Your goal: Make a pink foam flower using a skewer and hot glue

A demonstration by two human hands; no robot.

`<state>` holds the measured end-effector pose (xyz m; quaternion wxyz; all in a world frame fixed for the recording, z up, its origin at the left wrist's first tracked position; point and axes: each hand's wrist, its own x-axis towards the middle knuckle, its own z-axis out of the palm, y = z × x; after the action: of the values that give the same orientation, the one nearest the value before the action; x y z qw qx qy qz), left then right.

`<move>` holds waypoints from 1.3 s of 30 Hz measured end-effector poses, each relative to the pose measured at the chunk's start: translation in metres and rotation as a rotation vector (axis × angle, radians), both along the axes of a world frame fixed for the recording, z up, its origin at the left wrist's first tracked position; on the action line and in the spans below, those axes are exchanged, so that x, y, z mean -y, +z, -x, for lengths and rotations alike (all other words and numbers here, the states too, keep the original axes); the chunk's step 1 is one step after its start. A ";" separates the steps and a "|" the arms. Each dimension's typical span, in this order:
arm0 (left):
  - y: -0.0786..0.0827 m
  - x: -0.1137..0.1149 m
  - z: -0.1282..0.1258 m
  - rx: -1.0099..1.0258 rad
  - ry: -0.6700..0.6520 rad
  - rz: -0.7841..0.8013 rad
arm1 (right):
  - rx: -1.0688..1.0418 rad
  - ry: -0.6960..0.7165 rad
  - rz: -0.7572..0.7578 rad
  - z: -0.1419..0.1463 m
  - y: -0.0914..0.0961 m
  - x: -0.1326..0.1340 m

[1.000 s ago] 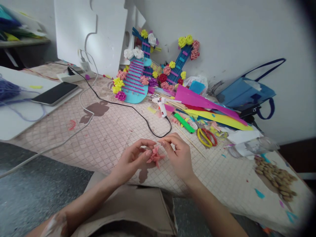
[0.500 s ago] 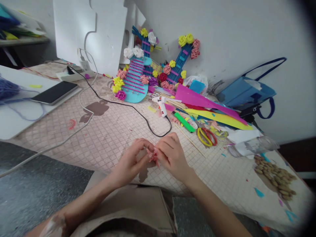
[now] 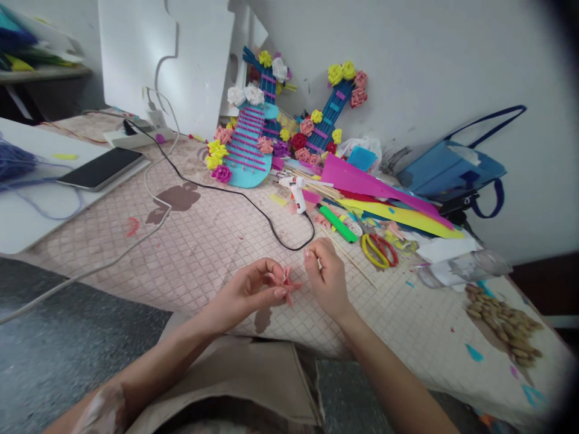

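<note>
A small pink paper flower [image 3: 289, 282] with pointed petals is pinched between the thumb and fingers of my left hand [image 3: 253, 288], above the near part of the table. Just to its right, apart from the flower, my right hand [image 3: 327, 278] is closed with curled fingers, and nothing shows in it. Beyond my hands a white glue gun [image 3: 297, 196] rests on its side with a black cord. To its right lie a green box cutter [image 3: 338, 223] and scissors [image 3: 379, 249] with yellow and red handles. A thin wooden stick [image 3: 357, 265] lies beside my right hand.
Guitar-shaped boards [image 3: 248, 147] with paper flowers lean at the back. Coloured sheets [image 3: 371, 184] and a blue bag [image 3: 447, 169] are at the back right. Nut-like shells [image 3: 502, 322] lie at far right. A phone [image 3: 102, 169] and white cable [image 3: 122, 253] are at left.
My right hand has come away from the pink flower and moved a little to the right. The flower stays in my left hand and shows more fully.
</note>
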<state>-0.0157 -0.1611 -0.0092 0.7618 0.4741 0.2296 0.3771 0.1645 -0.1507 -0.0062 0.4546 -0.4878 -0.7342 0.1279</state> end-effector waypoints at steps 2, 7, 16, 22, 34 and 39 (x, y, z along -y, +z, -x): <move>-0.003 0.000 0.000 0.012 -0.006 -0.001 | -0.003 -0.051 -0.016 -0.005 -0.002 -0.002; -0.013 -0.012 0.011 -0.139 0.196 -0.080 | -0.018 -0.254 -0.068 -0.032 -0.009 -0.018; -0.028 -0.042 0.048 -0.623 0.638 -0.479 | 0.024 -0.454 -0.173 -0.070 -0.001 -0.047; -0.032 -0.023 0.032 -0.846 0.409 -0.814 | 0.043 -0.380 -0.228 -0.056 0.010 -0.066; -0.050 -0.008 0.015 -0.986 0.335 -0.989 | 0.155 -0.051 0.091 -0.037 -0.031 -0.095; -0.041 -0.023 0.027 -0.957 0.335 -0.982 | 0.183 -0.162 0.059 -0.042 -0.031 -0.089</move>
<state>-0.0422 -0.1377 -0.0507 0.2066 0.8351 0.4127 0.2993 0.2069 -0.0620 -0.0373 0.3797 -0.5685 -0.7267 0.0672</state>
